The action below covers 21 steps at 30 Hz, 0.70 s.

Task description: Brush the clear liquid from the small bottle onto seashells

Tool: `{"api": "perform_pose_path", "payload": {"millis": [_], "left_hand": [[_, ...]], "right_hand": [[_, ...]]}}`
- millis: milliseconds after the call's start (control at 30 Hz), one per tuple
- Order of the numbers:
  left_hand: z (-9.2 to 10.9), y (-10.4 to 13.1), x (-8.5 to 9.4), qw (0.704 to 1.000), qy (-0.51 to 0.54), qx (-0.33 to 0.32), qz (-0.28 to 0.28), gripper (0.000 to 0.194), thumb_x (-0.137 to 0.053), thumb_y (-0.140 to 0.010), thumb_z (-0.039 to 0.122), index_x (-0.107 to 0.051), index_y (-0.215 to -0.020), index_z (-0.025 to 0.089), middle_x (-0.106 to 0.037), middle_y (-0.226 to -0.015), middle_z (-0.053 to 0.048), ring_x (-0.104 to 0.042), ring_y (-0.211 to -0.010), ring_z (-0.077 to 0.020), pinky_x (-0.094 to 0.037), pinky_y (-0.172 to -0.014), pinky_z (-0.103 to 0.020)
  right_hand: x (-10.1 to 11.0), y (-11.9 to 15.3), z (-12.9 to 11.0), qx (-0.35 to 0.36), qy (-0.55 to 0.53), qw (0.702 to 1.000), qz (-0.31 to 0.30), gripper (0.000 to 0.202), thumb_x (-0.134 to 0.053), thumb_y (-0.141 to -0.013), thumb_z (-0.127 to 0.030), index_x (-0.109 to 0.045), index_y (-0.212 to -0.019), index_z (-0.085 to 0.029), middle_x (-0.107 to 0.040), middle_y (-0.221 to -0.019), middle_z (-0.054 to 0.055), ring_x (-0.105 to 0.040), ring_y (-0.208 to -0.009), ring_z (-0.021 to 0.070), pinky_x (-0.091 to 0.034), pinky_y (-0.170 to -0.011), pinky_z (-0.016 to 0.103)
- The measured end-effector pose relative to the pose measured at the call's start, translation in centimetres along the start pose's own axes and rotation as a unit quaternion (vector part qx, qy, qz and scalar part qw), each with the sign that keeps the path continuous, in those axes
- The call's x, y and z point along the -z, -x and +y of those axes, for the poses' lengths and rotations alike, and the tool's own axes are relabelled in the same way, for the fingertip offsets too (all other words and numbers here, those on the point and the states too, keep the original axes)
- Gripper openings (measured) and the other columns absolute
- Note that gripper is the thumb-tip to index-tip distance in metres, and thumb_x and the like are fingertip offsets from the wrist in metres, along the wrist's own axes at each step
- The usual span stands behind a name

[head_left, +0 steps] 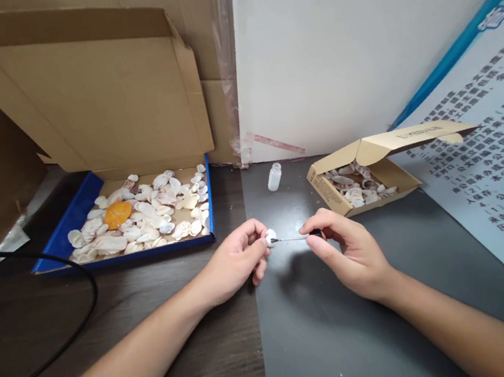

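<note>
Pinched between the thumb and fingers of my left hand (240, 259) is a small white seashell (270, 237). My right hand (351, 252) grips the black cap of a thin brush applicator (293, 239). Its dark tip points left and meets the shell, as far as I can see. Behind my hands, a small whitish bottle (274, 177) stands uncapped on the dark grey mat (358, 345).
To the left, an open blue-edged cardboard box (123, 259) holds many pale shells and one orange scallop shell (117, 214). A smaller tan box (331, 194) with shells sits at right. A black cable (92, 307) loops at left; a printed board (488, 173) leans right.
</note>
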<state>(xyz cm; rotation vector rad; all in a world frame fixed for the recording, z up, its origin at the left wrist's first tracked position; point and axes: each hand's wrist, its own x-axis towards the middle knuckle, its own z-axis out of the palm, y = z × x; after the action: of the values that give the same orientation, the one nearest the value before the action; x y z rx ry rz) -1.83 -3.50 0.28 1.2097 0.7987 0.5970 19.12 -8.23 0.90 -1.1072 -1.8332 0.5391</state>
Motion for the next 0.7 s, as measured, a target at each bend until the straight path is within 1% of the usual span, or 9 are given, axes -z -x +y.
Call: {"api": "perform_pose_path", "payload": {"millis": [100,233,333,467,600,700], "left_hand": [[0.03,0.0,0.02,1.0,-0.003,0.002,-0.002,0.025,-0.061,-0.087,0.04,-0.045,-0.086,0.019,-0.052,-0.07,0.008,-0.046,-0.043,-0.0035,-0.038,-0.043,-0.018],[0.04,0.01,0.1,1.0,-0.003,-0.001,-0.005,0.024,-0.061,-0.087,0.038,-0.046,-0.086,0.019,-0.052,-0.071,0.007,-0.047,-0.044,-0.0034,-0.039,-0.043,-0.017],[0.03,-0.02,0.11,1.0,0.001,-0.004,-0.005,0.022,-0.061,-0.087,0.036,-0.046,-0.086,0.02,-0.052,-0.072,0.007,-0.047,-0.044,-0.0034,-0.039,-0.043,-0.017],[0.0,-0.05,0.11,1.0,-0.005,-0.004,-0.005,0.018,-0.059,-0.086,0.033,-0.046,-0.086,0.02,-0.052,-0.071,0.007,-0.048,-0.044,-0.0037,-0.039,-0.043,-0.017],[0.06,0.0,0.12,1.0,-0.007,-0.007,-0.006,0.017,-0.057,-0.086,0.032,-0.046,-0.086,0.019,-0.052,-0.073,0.007,-0.047,-0.044,-0.0032,-0.039,-0.043,-0.018],[0.13,0.04,0.12,1.0,-0.007,-0.003,-0.002,0.015,-0.057,-0.086,0.03,-0.045,-0.086,0.019,-0.052,-0.074,0.007,-0.048,-0.044,-0.0031,-0.038,-0.043,-0.018]], "right_hand": [[-0.01,0.01,0.02,-0.003,0.007,1.0,0.001,0.007,-0.061,-0.093,-0.019,-0.063,-0.097,-0.023,-0.053,-0.076,-0.002,-0.05,-0.062,0.0127,-0.044,-0.058,0.026],[-0.05,-0.04,0.05,0.003,0.0,1.0,-0.001,0.008,-0.056,-0.095,-0.019,-0.063,-0.099,-0.023,-0.058,-0.08,0.0,-0.053,-0.066,0.0144,-0.045,-0.061,0.028],[-0.07,0.0,0.07,-0.01,0.004,1.0,0.0,0.007,-0.059,-0.094,-0.021,-0.062,-0.1,-0.023,-0.056,-0.079,0.0,-0.052,-0.063,0.0141,-0.046,-0.059,0.028],[-0.04,0.12,0.02,-0.01,-0.002,1.0,0.004,0.008,-0.055,-0.095,-0.02,-0.061,-0.1,-0.024,-0.059,-0.083,0.001,-0.054,-0.065,0.0138,-0.047,-0.061,0.028],[-0.05,0.17,0.03,-0.018,-0.001,1.0,0.005,0.009,-0.061,-0.092,-0.02,-0.061,-0.1,-0.024,-0.054,-0.079,-0.002,-0.051,-0.062,0.0126,-0.045,-0.058,0.026],[-0.07,0.16,0.06,-0.025,-0.003,1.0,0.002,0.008,-0.056,-0.095,-0.02,-0.06,-0.101,-0.024,-0.057,-0.081,-0.001,-0.053,-0.064,0.0131,-0.046,-0.06,0.027]]}}
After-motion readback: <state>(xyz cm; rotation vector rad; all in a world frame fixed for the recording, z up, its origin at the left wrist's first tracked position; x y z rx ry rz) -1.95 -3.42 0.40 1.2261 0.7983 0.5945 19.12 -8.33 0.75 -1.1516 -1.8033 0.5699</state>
